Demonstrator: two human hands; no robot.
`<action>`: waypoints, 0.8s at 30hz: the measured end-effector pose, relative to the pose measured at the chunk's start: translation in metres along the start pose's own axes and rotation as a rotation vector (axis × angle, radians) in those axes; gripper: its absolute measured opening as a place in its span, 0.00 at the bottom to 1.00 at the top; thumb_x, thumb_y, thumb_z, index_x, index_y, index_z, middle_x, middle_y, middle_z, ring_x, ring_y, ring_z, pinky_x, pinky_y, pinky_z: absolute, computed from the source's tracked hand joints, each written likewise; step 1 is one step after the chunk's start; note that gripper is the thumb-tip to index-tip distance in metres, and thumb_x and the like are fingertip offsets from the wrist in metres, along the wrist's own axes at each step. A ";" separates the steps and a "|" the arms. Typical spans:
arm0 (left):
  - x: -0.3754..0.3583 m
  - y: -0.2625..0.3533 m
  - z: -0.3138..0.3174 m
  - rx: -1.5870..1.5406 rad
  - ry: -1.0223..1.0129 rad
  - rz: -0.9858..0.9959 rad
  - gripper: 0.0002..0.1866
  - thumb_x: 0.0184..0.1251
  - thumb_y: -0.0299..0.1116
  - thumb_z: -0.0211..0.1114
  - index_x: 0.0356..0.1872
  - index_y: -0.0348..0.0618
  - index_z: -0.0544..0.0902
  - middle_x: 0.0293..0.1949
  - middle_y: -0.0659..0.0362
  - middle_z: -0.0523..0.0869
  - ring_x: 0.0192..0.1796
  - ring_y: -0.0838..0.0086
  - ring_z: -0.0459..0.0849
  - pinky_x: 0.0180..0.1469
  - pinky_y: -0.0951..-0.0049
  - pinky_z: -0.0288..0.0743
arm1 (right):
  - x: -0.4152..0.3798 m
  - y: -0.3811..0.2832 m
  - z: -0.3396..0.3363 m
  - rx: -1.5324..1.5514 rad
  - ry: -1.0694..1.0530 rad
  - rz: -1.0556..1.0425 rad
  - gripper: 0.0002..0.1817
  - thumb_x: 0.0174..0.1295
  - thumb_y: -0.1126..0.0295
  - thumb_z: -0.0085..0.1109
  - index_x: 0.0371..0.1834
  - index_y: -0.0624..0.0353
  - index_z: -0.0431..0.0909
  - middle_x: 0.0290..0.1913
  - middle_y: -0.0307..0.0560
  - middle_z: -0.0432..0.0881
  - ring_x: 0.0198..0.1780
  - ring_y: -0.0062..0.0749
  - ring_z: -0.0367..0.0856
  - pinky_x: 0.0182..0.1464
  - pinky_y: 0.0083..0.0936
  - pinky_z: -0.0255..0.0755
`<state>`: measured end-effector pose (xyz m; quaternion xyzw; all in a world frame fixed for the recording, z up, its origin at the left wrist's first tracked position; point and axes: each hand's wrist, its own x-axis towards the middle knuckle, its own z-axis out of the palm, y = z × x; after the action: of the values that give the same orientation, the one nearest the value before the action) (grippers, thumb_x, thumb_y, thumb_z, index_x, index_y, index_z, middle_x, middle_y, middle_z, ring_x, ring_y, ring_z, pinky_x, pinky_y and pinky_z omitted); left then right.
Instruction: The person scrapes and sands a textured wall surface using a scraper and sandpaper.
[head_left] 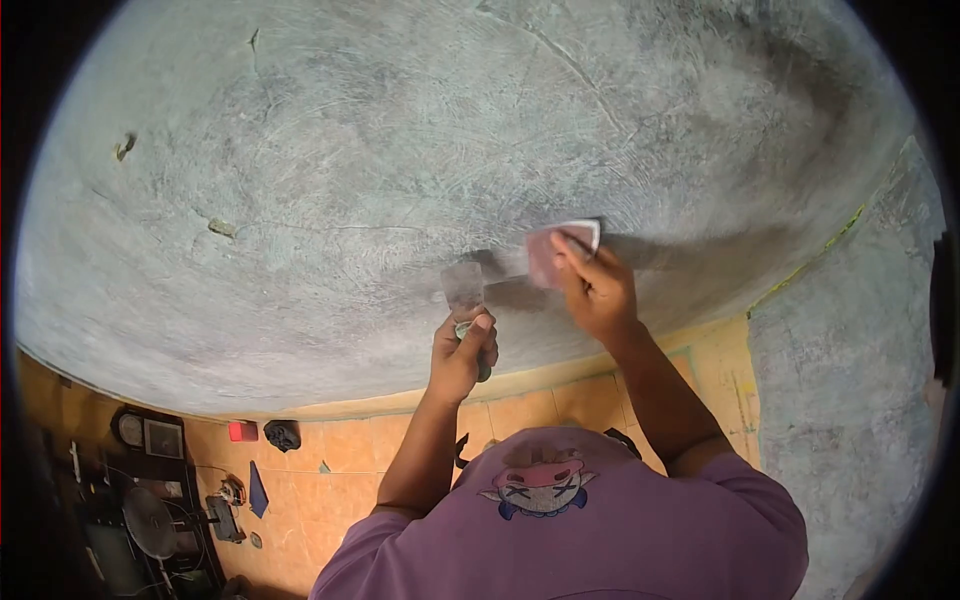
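Observation:
My left hand (pixel 463 352) is wrapped round the handle of a putty knife (pixel 462 284), its wide flat blade pointing up in front of the wall. To the right, my right hand (pixel 604 298) grips a folded piece of reddish-brown sandpaper (pixel 546 262) with a pale edge. The sandpaper lies at the surface of the grey wall (pixel 400 150), with a finger stretched across it. Slight blur covers the sandpaper and fingertips. Fine scratches and swirled marks cover the wall around both hands.
Chipped spots (pixel 221 229) and a long crack mark the wall at left and above. Another grey wall (pixel 840 400) meets it at right. On the orange tiled floor (pixel 330 450) lie a black bag (pixel 283 434) and a red box (pixel 243 431). A fan (pixel 150 522) stands lower left.

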<state>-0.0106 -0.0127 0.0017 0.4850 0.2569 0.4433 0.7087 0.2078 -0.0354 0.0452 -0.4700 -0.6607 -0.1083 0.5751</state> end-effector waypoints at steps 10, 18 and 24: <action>0.013 0.028 0.014 -0.112 -0.126 0.077 0.10 0.71 0.33 0.54 0.47 0.40 0.74 0.30 0.58 0.77 0.26 0.75 0.76 0.28 0.74 0.72 | 0.045 -0.021 -0.013 -0.020 0.062 -0.093 0.17 0.61 0.77 0.62 0.55 0.60 0.82 0.40 0.56 0.85 0.37 0.39 0.86 0.36 0.26 0.76; 0.019 0.035 0.024 -0.017 -0.139 0.117 0.13 0.73 0.39 0.54 0.50 0.43 0.73 0.31 0.60 0.75 0.28 0.75 0.76 0.30 0.74 0.72 | 0.081 -0.035 -0.027 -0.033 0.207 -0.073 0.17 0.61 0.78 0.62 0.55 0.60 0.82 0.36 0.53 0.84 0.30 0.35 0.82 0.32 0.25 0.73; 0.018 0.040 0.030 0.006 -0.153 0.172 0.11 0.76 0.37 0.54 0.50 0.43 0.74 0.32 0.61 0.76 0.29 0.77 0.76 0.31 0.75 0.72 | 0.046 -0.026 -0.010 0.010 0.047 -0.048 0.18 0.61 0.77 0.62 0.55 0.58 0.82 0.41 0.56 0.85 0.38 0.41 0.85 0.39 0.27 0.76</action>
<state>0.0063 -0.0054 0.0507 0.5396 0.1609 0.4635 0.6841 0.1994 -0.0337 0.0981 -0.4486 -0.6587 -0.1298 0.5899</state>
